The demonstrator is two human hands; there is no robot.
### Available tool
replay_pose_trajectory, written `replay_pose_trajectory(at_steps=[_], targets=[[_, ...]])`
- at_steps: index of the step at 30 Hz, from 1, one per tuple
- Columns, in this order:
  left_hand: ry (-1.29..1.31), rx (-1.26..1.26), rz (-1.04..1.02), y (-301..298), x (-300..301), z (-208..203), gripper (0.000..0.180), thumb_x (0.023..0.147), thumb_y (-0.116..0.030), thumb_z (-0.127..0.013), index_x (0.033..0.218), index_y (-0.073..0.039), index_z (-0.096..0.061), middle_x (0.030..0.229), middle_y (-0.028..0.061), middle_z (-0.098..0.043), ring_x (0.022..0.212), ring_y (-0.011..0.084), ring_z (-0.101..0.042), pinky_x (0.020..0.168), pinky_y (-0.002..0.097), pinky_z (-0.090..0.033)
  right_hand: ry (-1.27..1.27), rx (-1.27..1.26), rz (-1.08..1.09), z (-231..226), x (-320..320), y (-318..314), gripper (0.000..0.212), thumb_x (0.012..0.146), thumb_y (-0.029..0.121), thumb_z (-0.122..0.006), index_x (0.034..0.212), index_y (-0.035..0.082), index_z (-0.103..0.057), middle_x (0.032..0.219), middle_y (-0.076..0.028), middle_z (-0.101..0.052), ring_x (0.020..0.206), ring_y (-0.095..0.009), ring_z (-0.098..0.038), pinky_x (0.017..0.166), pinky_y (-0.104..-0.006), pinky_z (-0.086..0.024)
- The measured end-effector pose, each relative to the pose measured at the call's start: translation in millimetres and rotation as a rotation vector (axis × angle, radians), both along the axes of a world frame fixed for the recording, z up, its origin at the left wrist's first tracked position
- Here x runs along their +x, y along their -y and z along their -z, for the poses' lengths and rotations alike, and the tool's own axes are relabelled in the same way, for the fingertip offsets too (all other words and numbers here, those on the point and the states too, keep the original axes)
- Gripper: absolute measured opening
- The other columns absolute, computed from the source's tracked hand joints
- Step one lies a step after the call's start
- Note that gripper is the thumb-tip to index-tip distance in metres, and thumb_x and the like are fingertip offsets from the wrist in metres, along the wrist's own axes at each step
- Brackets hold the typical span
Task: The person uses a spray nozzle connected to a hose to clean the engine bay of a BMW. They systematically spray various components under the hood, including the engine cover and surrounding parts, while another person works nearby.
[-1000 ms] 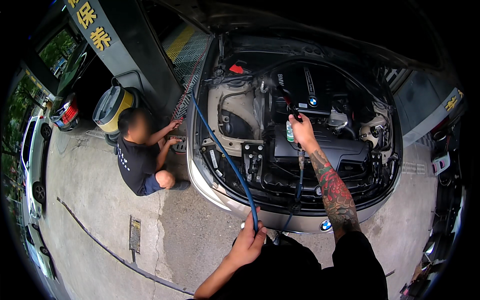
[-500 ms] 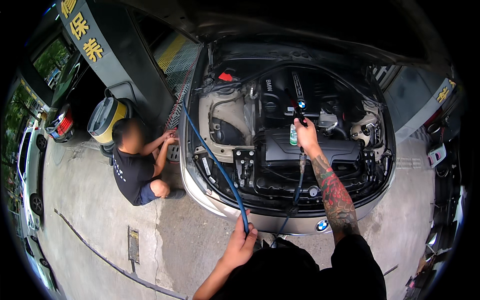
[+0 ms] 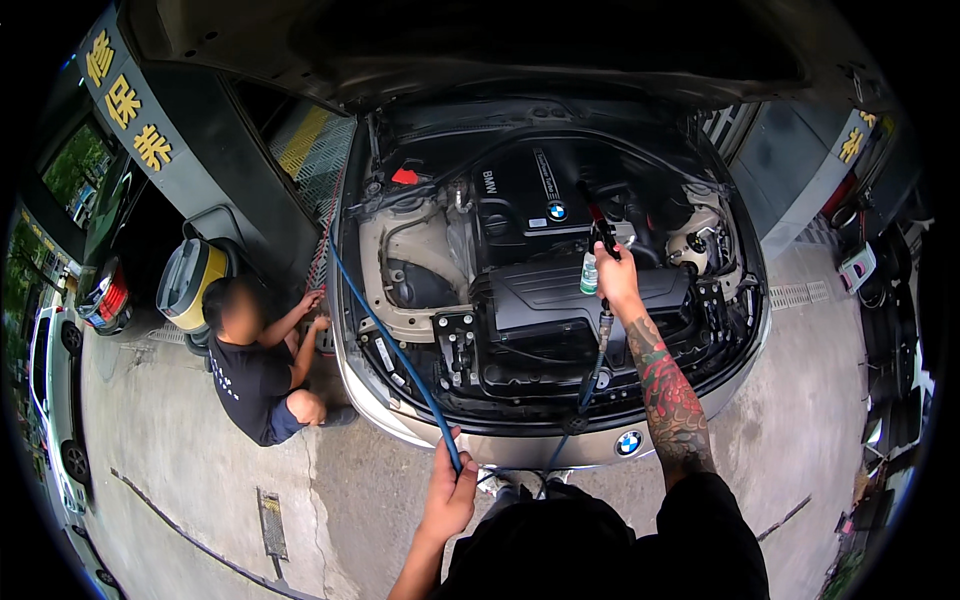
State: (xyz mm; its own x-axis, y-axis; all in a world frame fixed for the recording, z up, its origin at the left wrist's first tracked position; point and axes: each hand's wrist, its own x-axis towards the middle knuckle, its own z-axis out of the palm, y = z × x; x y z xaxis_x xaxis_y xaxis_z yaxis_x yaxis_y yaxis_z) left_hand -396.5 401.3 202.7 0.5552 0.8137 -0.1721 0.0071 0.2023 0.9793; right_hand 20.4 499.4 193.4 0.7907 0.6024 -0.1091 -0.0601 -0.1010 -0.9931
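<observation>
My right hand (image 3: 618, 278) is closed round a black spray gun (image 3: 604, 234) above the right part of the engine. A small clear bottle with a green label (image 3: 588, 274) hangs under the gun, and a hose line (image 3: 603, 340) runs down from its grip. The gun's thin nozzle points away from me, over the engine beside the black engine cover (image 3: 515, 195). Lower down, in front of the bumper, my left hand (image 3: 447, 500) grips a blue hose (image 3: 395, 348). This hose stretches over the car's front left corner and along its left side.
The raised hood (image 3: 560, 50) hangs over the far side of the engine bay. At the left a person (image 3: 262, 370) squats by the car's side, near a yellow and grey drum-shaped machine (image 3: 190, 280). Pillars (image 3: 215, 190) flank the car. A red piece (image 3: 405, 177) lies at the far left of the bay.
My right hand has carried the spray gun rightward across the engine. The whole view has shifted a little. My left hand keeps its hold on the hose. The squatting person's hands have moved apart.
</observation>
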Motion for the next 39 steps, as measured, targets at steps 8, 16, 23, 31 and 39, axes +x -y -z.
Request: replay_pose_trajectory(at_steps=[8, 16, 23, 31, 39], targets=[[0.089, -0.076, -0.054, 5, 10, -1, 0.058, 0.096, -0.002, -0.047, 0.149, -0.01, -0.024, 0.083, -0.0021, -0.044, 0.057, 0.0034, -0.037, 0.048, 0.0188, -0.031, -0.033, 0.025, 0.106, -4, 28, 53, 0.022, 0.097, 0.027, -0.057, 0.09, 0.006, -0.056, 0.06, -0.001, -0.049, 0.039, -0.013, -0.045, 0.035, -0.0297, -0.034], [0.113, -0.092, -0.073, 7, 15, 4, 0.058, 0.095, -0.001, -0.045, 0.149, -0.01, -0.024, 0.082, -0.0022, -0.044, 0.056, 0.0031, -0.037, 0.048, 0.018, -0.031, 0.008, 0.061, 0.22, 10, 61, 114, 0.019, 0.097, 0.024, -0.056, 0.087, 0.008, -0.055, 0.06, 0.002, -0.049, 0.04, -0.011, -0.045, 0.034, -0.0278, -0.032], [0.088, -0.099, -0.118, 11, 28, 6, 0.055, 0.095, -0.001, -0.045, 0.146, -0.013, -0.03, 0.079, -0.0049, -0.042, 0.053, 0.0022, -0.035, 0.044, 0.0184, -0.026, -0.028, 0.043, 0.265, 18, 86, 164, 0.02, 0.097, 0.025, -0.056, 0.087, 0.008, -0.055, 0.061, 0.002, -0.05, 0.042, -0.01, -0.046, 0.035, -0.0279, -0.033], [0.153, -0.268, -0.218, 20, 53, 3, 0.058, 0.09, 0.003, -0.043, 0.144, -0.015, -0.035, 0.079, -0.0049, -0.041, 0.052, 0.0035, -0.032, 0.044, 0.0185, -0.024, 0.665, -0.486, 0.243, -9, 163, 146, 0.037, 0.091, 0.031, -0.058, 0.104, -0.004, -0.064, 0.096, -0.028, -0.068, 0.098, -0.045, -0.063, 0.086, -0.0476, -0.049], [0.096, -0.3, -0.387, 43, 101, 23, 0.057, 0.093, -0.003, -0.049, 0.146, -0.014, -0.03, 0.075, -0.0042, -0.041, 0.048, 0.0042, -0.032, 0.041, 0.0202, -0.024, 0.664, -0.732, 0.254, 51, 357, 110, 0.04, 0.09, 0.031, -0.055, 0.1, -0.006, -0.067, 0.099, -0.033, -0.065, 0.102, -0.046, -0.062, 0.091, -0.0504, -0.048]])
